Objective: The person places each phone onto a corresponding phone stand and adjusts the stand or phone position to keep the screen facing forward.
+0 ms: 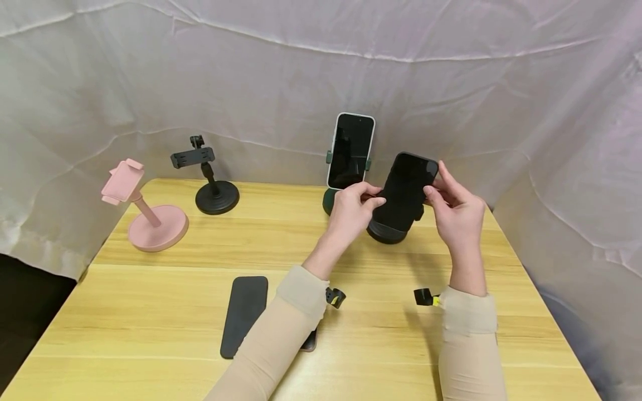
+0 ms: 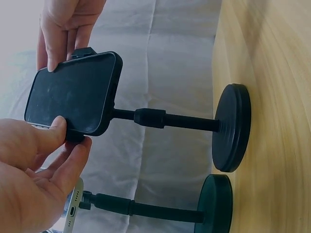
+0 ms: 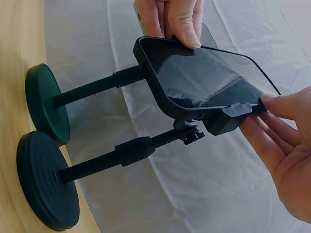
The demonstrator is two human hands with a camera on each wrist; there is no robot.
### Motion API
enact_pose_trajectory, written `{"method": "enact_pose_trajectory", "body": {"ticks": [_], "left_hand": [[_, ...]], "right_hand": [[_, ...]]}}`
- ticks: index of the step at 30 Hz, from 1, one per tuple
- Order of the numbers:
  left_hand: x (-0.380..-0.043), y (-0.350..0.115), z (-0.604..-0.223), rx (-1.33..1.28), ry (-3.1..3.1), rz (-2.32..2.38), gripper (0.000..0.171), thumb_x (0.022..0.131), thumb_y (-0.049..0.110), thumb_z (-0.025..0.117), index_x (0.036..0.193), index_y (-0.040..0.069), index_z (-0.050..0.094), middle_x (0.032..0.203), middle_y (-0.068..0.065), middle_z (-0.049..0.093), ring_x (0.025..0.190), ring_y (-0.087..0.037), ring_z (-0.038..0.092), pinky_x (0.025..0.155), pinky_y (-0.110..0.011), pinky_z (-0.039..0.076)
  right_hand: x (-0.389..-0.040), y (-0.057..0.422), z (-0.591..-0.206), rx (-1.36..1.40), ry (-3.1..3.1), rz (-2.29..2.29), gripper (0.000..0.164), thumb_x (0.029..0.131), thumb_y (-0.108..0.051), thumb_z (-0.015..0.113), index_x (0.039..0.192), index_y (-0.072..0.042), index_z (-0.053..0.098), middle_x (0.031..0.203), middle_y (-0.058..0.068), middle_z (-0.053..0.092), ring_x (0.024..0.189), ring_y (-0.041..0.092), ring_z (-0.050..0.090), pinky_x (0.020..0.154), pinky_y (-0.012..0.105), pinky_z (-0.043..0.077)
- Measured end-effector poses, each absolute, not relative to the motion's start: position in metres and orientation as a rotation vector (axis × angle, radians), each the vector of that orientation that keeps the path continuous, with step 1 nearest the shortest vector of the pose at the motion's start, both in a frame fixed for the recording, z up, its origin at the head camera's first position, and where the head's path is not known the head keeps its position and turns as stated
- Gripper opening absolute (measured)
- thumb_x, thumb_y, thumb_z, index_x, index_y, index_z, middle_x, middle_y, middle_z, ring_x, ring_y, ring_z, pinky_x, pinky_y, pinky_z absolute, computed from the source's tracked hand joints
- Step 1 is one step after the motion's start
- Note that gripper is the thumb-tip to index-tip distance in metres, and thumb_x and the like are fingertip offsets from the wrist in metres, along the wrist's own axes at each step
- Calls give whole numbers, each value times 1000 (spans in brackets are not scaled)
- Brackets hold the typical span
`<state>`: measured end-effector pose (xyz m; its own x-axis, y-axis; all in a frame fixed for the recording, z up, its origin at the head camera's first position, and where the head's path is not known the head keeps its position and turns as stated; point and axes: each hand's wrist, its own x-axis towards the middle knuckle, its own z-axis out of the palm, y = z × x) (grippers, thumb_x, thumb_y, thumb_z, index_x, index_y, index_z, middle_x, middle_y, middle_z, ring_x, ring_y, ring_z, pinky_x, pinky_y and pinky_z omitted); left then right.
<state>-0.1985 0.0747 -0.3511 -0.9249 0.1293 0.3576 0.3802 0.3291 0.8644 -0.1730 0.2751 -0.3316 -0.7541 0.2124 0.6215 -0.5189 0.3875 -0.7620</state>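
Clock hours are read in the head view from the cased black smartphone (image 1: 407, 184) between the 2 hands. Nearest, 2 beige sleeves (image 1: 268, 351) reach over the wood-grain worktop (image 1: 150, 312), each with a small black wrist mount (image 1: 335, 298) at its cuff. At 7 o'clock, a rounded corner of a dark device (image 1: 310, 341) shows from under the left forearm; the rest is hidden. At 8 o'clock, a flat black phone (image 1: 244, 314) lies partly covered by the same forearm.

Farther in, the left hand (image 1: 351, 211) pinches the cased black smartphone at its 9 o'clock edge, thumb on the front. The right hand (image 1: 458, 217) has its grip on the 3 o'clock edge, thumb in front and fingers behind. The phone leans back, raised on the black phone stand (image 1: 387, 234), whose clamp (image 3: 226, 121) meets its long edges; whether it is fully seated cannot be told. The stand's round base rests flat on the worktop.

At 9 o'clock, well apart, stand a pink phone stand (image 1: 157, 231) and, beyond it, a black bracket stand (image 1: 217, 197). At 10 o'clock, a white-edged smartphone (image 1: 353, 150) stands in a green phone stand (image 2: 214, 204), just beside the black one. Behind everything hangs a pale, creased curtain (image 1: 251, 100).
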Motion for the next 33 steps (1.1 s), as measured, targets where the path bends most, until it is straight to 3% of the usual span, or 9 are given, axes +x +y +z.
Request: {"method": "enact_pose_trajectory", "body": {"ticks": [9,25,33], "left_hand": [[-198,75,-352,-473,-2366,-1633,14,96,15,77,108,8,78,108,-3,78,89,-13,71,74,-20,56],[-198,75,-352,-468,-2356,-1620,15,96,15,77,109,8,78,103,-4,77,88,-13,70,73,-20,55],[-198,76,-353,-453,-2366,-1634,16,96,16,77,110,8,78,103,-3,77,87,-13,70,72,-21,55]], "right_hand": [[-171,277,-331,334,-1995,1402,54,89,13,72,137,-12,66,99,-15,73,83,-2,72,74,16,59],[-171,282,-330,410,-2015,1402,52,85,20,74,131,-3,68,93,-15,73,74,-2,72,72,16,59],[-169,283,-329,368,-2052,1414,52,85,17,76,131,-5,69,92,-18,73,74,-3,71,73,15,58]]}}
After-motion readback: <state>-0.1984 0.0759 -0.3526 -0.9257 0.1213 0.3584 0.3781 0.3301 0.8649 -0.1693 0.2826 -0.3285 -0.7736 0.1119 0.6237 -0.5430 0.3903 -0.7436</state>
